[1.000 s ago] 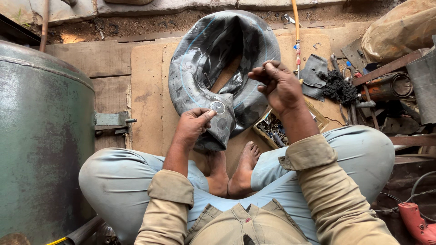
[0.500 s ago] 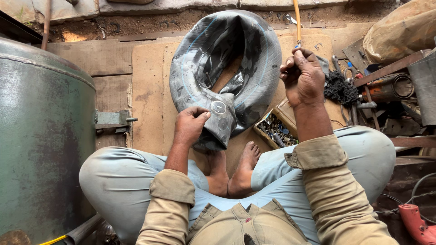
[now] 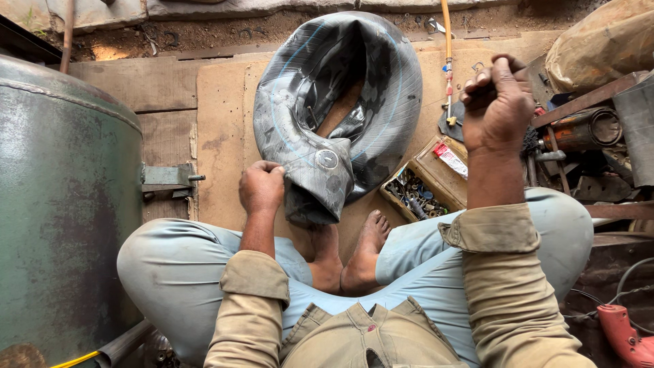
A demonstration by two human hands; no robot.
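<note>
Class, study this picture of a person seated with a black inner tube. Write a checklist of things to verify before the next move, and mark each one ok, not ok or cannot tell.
1. Left hand grips the folded inner tube: ok.
2. Round patch faces up in plain view: ok.
3. Right hand free of the tube: ok, it is raised beside it.
4. What the right hand holds: cannot tell, fingers closed.
5. Tray of small parts near the right knee: ok.
6. Patch fully bonded: cannot tell.
</note>
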